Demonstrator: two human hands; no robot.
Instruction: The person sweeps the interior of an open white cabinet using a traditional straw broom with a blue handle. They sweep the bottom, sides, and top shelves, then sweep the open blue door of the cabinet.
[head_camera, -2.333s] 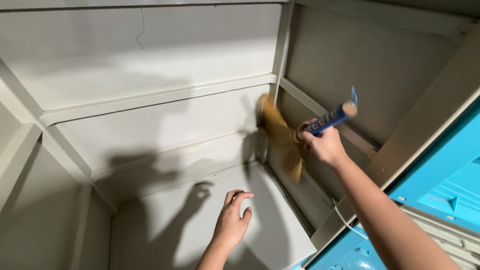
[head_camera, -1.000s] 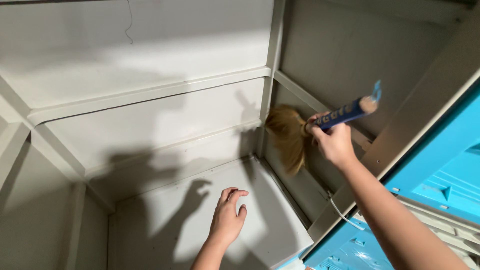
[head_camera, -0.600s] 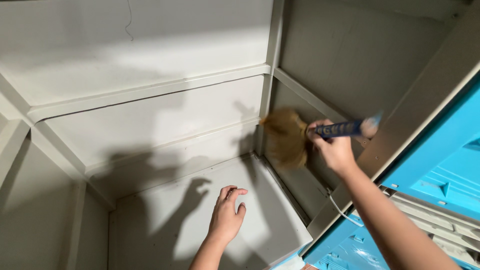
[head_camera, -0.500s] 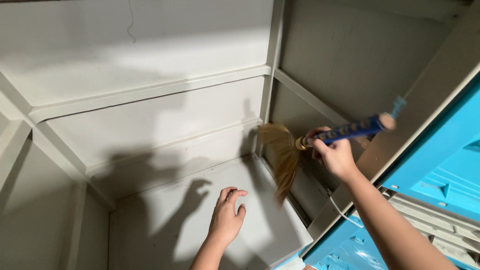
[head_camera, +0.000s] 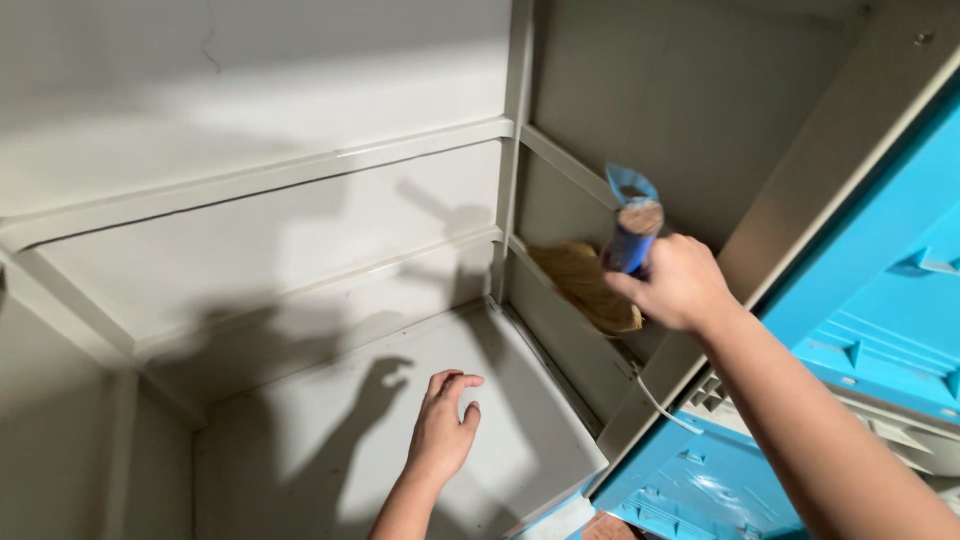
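Brush (head_camera: 600, 270): right of centre, bristles against cabinet side wall (head_camera: 560, 320), handle pointing up toward the camera.
Right hand (head_camera: 680, 285): fingers wrapped round blue handle.
Left hand (head_camera: 440, 430): lower centre, fingers loosely spread, holding nothing, farther from brush.

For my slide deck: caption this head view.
Right hand sweeps a hand broom along a grey cabinet's side wall.

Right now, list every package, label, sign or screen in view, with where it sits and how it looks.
None in view: no package, label, sign or screen.
The only patterned thing is the blue brush handle with small yellowish marks, gripped in the right hand by the grey cabinet's right wall.
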